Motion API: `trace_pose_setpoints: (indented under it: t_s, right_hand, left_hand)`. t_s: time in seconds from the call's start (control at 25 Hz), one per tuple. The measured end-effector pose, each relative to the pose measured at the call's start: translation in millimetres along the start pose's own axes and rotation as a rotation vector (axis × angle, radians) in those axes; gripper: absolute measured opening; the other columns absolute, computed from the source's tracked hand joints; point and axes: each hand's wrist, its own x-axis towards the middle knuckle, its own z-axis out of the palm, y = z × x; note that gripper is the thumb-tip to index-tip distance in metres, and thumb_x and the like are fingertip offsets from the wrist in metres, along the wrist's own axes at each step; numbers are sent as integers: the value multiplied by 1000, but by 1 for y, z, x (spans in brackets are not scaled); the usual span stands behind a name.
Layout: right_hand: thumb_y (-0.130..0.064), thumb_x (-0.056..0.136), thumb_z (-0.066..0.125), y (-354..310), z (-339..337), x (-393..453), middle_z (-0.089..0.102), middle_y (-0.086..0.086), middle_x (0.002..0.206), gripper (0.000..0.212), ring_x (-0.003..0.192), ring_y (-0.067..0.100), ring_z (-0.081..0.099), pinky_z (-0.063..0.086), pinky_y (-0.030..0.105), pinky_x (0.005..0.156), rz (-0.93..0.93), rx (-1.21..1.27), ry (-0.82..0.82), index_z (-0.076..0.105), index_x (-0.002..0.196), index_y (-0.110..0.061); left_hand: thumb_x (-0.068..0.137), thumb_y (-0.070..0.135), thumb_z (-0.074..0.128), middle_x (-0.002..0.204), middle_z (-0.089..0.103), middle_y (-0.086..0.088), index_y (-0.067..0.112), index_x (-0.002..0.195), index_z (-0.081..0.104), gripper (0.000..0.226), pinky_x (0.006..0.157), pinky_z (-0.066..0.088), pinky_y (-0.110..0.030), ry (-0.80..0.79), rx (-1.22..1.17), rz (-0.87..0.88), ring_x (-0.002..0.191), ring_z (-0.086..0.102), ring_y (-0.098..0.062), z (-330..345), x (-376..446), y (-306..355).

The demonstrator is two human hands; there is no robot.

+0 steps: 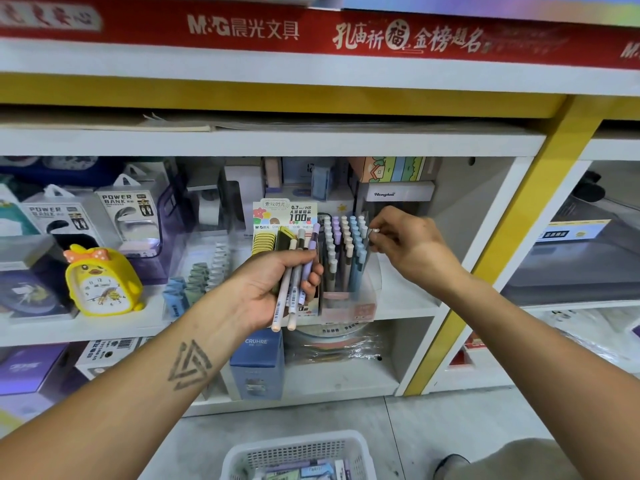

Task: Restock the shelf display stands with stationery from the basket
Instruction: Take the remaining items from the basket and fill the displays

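Observation:
My left hand [277, 284] grips a bundle of pens [294, 282] in white, grey and lilac, held upright in front of a display stand [346, 265]. The clear stand sits on the middle shelf and holds several pastel pens in tiered rows. My right hand [405, 242] is at the stand's right edge, its fingertips pinched on the white top of one pen [375, 231]. A white mesh basket [301, 455] with more stationery rests on the floor below, at the bottom of the view.
A yellow duck alarm clock [104, 282] and power bank boxes [128, 209] stand to the left on the shelf. Rows of small pastel items [197, 278] sit beside the stand. A blue CRUHRE box [258, 365] stands on the lower shelf. A yellow-edged shelf post [502, 244] rises at right.

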Motion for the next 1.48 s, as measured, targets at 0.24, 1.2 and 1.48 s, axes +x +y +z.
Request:
trace_pose_setpoints:
  t_s: [0.24, 1.2, 1.48]
  right_hand:
    - [-16, 99, 61, 0, 1, 3, 71, 0, 91, 7, 82, 8, 71, 61, 39, 79, 5, -13, 14, 60, 99, -22]
    - [4, 95, 59, -65, 4, 9, 69, 17, 74, 12, 51, 17, 56, 48, 25, 52, 343, 829, 79, 67, 103, 8]
    - [-11, 97, 61, -54, 0, 7, 67, 13, 76, 11, 69, 23, 67, 56, 42, 67, -22, 253, 185, 53, 103, -15]
  left_hand:
    - [89, 7, 63, 70, 61, -11, 0, 112, 60, 24, 42, 47, -19, -8, -4, 4, 52, 57, -14, -2, 0, 1]
    - [88, 10, 64, 87, 71, -24, -8, 103, 68, 24, 49, 57, -27, -36, 63, -12, 69, 72, -29, -4, -10, 0]
    - [82, 0, 59, 90, 69, -26, -5, 92, 64, 12, 50, 55, -26, 66, 33, 9, 65, 69, -28, -15, -11, 6]
